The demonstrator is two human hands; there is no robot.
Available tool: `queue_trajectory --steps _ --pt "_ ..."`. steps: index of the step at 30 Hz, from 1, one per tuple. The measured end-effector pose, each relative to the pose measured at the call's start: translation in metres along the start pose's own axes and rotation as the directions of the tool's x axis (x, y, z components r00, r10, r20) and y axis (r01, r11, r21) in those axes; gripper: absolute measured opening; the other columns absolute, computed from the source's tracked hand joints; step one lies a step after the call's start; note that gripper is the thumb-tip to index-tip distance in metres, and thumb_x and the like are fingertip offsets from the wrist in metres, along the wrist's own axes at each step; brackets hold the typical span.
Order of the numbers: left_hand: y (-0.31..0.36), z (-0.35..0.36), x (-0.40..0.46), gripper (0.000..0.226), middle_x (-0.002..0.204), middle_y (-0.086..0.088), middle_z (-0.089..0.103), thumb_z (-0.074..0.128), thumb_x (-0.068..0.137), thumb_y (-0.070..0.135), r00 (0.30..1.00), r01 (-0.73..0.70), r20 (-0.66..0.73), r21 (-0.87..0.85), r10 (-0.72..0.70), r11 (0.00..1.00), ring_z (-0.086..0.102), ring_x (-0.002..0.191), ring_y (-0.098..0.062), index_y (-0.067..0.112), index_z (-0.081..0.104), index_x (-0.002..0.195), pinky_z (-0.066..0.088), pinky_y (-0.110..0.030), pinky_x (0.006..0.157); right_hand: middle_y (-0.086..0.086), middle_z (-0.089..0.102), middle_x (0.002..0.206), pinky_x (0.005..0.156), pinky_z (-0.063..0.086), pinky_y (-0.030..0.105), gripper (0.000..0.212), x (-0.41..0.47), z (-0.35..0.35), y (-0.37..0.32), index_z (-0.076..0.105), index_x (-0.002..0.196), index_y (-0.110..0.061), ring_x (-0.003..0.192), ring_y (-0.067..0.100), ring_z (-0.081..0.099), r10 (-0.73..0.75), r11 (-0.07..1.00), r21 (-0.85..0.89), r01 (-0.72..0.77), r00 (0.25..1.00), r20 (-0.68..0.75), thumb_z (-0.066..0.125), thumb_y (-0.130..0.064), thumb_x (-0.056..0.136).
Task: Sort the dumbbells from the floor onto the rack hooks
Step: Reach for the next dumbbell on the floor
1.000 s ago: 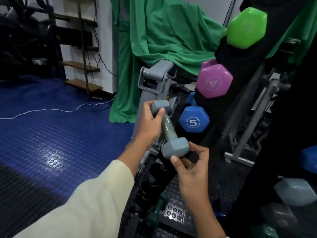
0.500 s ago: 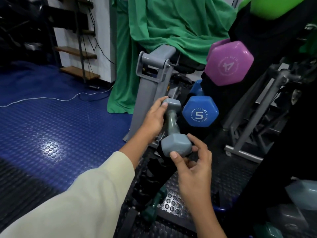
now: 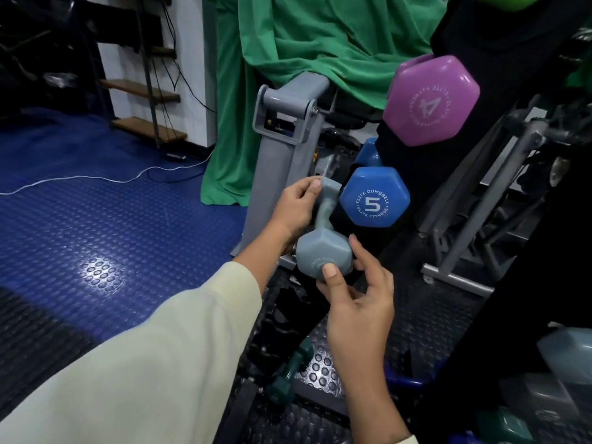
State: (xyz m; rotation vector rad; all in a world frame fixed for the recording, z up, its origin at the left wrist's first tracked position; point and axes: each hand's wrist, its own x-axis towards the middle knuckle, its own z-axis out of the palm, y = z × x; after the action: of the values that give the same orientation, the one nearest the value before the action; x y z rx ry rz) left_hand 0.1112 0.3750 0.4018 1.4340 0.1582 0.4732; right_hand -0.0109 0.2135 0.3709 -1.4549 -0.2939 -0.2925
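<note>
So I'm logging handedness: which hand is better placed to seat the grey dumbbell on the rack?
Probably the left hand: it grips the grey dumbbell by its far head, nearest the rack. The right hand only pinches the near head.

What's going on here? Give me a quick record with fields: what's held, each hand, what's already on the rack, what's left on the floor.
held: grey dumbbell, tilted, beside the rack
left hand: grips its far head
right hand: pinches its near head
on rack: blue dumbbell marked 5; purple dumbbell marked 4 above it
on floor: dark green dumbbell
backdrop: green cloth over grey machine
</note>
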Motion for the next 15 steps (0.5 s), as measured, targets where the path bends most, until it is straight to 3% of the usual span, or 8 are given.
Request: queue_trajectory --steps 2,4,6,8,10,12,15 --pt "0.003 -0.002 0.000 0.048 0.123 -0.007 0.075 0.058 0.093 0.050 0.999 0.022 0.047 0.058 -0.025 0.998 0.070 0.117 -0.028 0.024 0.071 0.131 0.056 -0.053 0.102 -0.012 0.053 0.121 0.085 0.064 0.036 0.048 -0.001 -0.002 0.002 0.069 0.135 -0.040 0.099 0.012 0.074 0.022 0.999 0.029 -0.022 1.000 -0.001 0.078 -0.017 0.093" --pt "0.014 -0.005 -0.008 0.051 0.138 0.002 0.068 0.054 0.095 0.058 0.993 0.074 0.081 0.095 -0.081 0.993 0.064 0.126 -0.018 0.035 0.064 0.140 0.049 -0.050 0.112 -0.003 0.061 0.119 0.080 0.065 0.034 0.043 0.001 -0.011 0.003 0.072 0.131 -0.033 0.095 0.016 0.076 0.024 0.999 0.044 -0.025 1.000 0.016 0.078 -0.017 0.092" --pt "0.026 -0.007 -0.026 0.048 0.144 0.017 0.057 0.044 0.105 0.059 0.988 0.099 0.103 0.124 -0.112 0.987 0.053 0.127 -0.005 0.041 0.054 0.148 0.043 -0.037 0.114 0.002 0.071 0.099 0.063 0.061 0.029 0.025 0.012 -0.027 0.003 0.076 0.119 -0.022 0.078 0.016 0.073 0.002 0.997 0.071 0.001 0.999 -0.049 0.073 -0.011 0.097" --pt "0.030 -0.007 -0.049 0.044 0.128 0.028 0.057 0.037 0.110 0.054 0.997 0.066 0.041 0.133 -0.072 0.989 0.052 0.121 0.001 0.041 0.056 0.147 0.042 -0.027 0.104 0.001 0.068 0.080 0.053 0.049 0.023 0.015 0.038 -0.047 0.006 0.075 0.104 -0.019 0.065 0.013 0.060 0.001 0.995 0.095 0.016 0.984 -0.180 0.065 -0.008 0.103" --pt "0.033 -0.005 -0.071 0.042 0.110 0.032 0.061 0.037 0.111 0.050 0.994 0.003 -0.105 0.152 0.013 0.988 0.055 0.112 0.006 0.037 0.065 0.139 0.043 -0.023 0.095 -0.003 0.065 0.077 0.059 0.045 0.020 0.019 0.074 -0.057 0.007 0.074 0.096 -0.021 0.068 0.009 0.055 0.040 0.992 0.123 -0.009 0.968 -0.247 0.061 -0.010 0.105" --pt "0.038 -0.004 -0.084 0.039 0.107 0.025 0.063 0.039 0.111 0.046 0.974 -0.044 -0.196 0.309 0.109 0.950 0.056 0.105 0.006 0.034 0.069 0.132 0.046 -0.024 0.093 -0.011 0.065 0.074 0.066 0.044 0.021 0.022 0.110 -0.056 0.005 0.072 0.090 -0.024 0.071 0.006 0.055 0.075 0.994 0.093 -0.058 0.976 -0.203 0.060 -0.012 0.104" --pt "0.044 0.003 -0.102 0.038 0.129 0.012 0.060 0.045 0.109 0.043 0.970 -0.067 -0.175 0.477 0.169 0.876 0.053 0.119 -0.004 0.031 0.062 0.140 0.043 -0.030 0.105 -0.014 0.068 0.072 0.065 0.048 0.022 0.020 0.152 -0.038 0.001 0.068 0.088 -0.022 0.069 0.003 0.060 0.211 0.975 0.065 -0.211 0.977 0.016 0.061 -0.010 0.102"
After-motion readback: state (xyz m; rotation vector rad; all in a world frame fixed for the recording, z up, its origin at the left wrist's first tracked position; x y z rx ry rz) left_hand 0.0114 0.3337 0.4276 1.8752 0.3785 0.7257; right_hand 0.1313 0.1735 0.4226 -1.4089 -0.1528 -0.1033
